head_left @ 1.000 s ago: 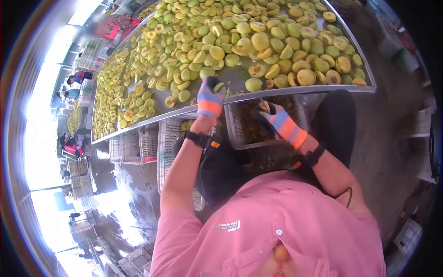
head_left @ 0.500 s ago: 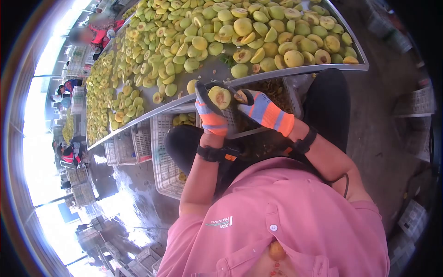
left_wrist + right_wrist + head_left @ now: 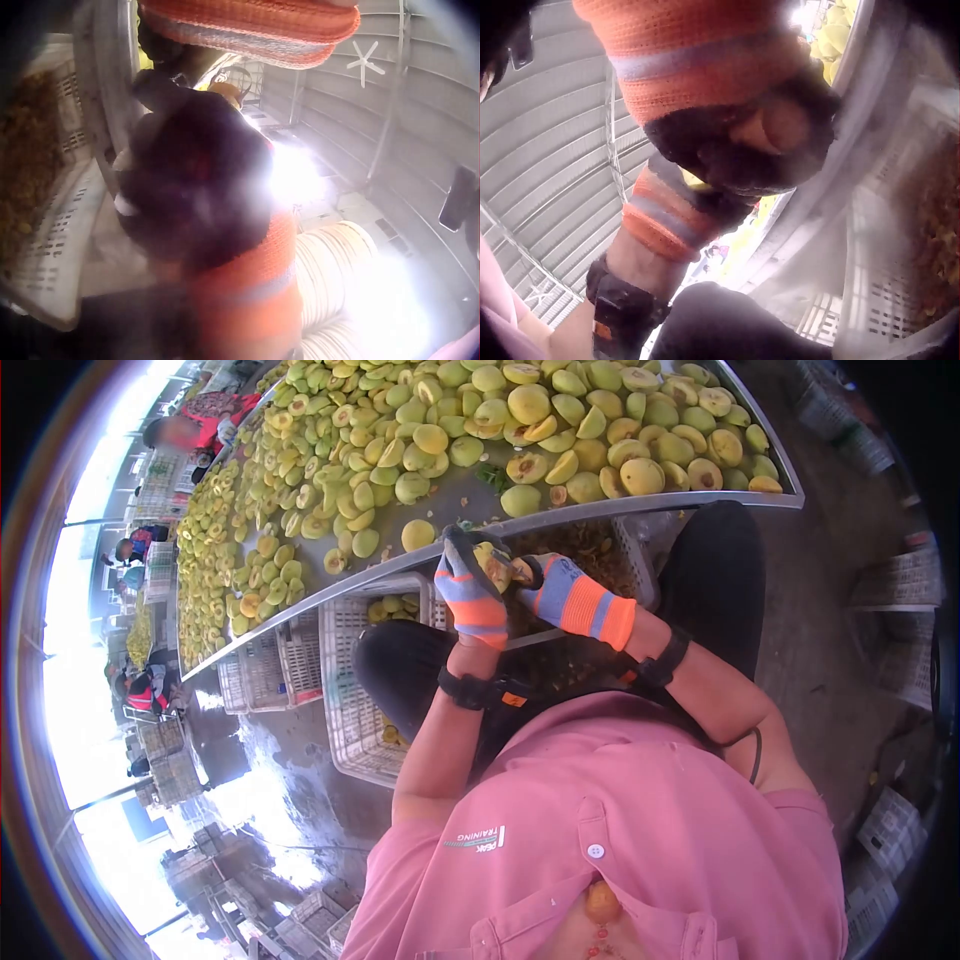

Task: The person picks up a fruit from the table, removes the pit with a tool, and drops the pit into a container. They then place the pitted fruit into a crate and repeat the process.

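In the head view the gloved left hand (image 3: 472,592) grips a yellow-green fruit half (image 3: 492,564), its palm turned toward the other hand. The gloved right hand (image 3: 572,595) curls round a small tool whose brownish end (image 3: 522,570) meets the fruit; the tool's blade cannot be made out. Both hands are close together just below the metal table edge. The left wrist view has the left hand's dark palm side (image 3: 202,180) blurred. From the right wrist, the right hand (image 3: 735,112) has its fingers curled round a round handle end (image 3: 786,126), with the left hand behind it.
Cut fruit halves (image 3: 430,440) cover much of the metal-edged table (image 3: 700,503). Beneath it stand a crate of brown scraps (image 3: 640,565) and a white crate (image 3: 345,700) with some fruit. Other people and stacked crates are at the left.
The left hand has come from the table edge to the right hand, bringing a fruit half between them. Since the middle frame, the fruit has turned and the hands have closed together.
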`<state>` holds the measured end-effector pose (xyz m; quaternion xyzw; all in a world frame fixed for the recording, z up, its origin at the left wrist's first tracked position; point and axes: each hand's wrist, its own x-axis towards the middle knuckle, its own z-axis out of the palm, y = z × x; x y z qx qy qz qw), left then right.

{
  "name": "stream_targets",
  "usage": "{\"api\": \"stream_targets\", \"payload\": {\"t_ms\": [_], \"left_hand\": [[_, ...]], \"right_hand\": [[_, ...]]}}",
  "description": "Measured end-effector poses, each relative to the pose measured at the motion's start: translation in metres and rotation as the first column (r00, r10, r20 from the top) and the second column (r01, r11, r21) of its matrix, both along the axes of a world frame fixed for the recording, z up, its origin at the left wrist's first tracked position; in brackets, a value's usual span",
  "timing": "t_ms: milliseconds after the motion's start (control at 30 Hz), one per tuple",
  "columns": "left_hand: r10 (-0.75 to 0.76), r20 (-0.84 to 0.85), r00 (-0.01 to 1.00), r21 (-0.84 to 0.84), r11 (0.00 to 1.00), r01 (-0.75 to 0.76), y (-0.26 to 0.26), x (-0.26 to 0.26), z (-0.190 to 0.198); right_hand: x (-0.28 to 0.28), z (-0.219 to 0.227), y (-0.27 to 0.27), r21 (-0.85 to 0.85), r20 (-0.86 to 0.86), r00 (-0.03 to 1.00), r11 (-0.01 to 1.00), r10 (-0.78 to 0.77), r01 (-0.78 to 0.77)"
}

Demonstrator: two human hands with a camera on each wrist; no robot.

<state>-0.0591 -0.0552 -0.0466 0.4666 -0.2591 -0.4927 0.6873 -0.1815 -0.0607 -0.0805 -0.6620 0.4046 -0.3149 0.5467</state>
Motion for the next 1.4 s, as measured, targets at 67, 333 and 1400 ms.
{"api": "stream_targets", "payload": {"t_ms": [67,333,1400], "left_hand": [[-0.018,0.048,0.999,-0.001,1.000,0.018,-0.002,0.003,-0.009],[-0.101,0.747,0.657,-0.006,0.987,0.159,0.002,0.008,0.000],[0.002,0.999,0.047,-0.002,1.000,-0.009,-0.015,-0.004,-0.031]], "right_hand": [[-0.001,-0.004,0.004,0.053,0.043,0.999,0.999,0.011,-0.013],[-0.007,-0.001,0.006,0.333,0.223,0.974,0.937,0.026,-0.102],[-0.011,-0.026,0.002,-0.042,0.152,0.988,0.999,0.009,-0.003]]}}
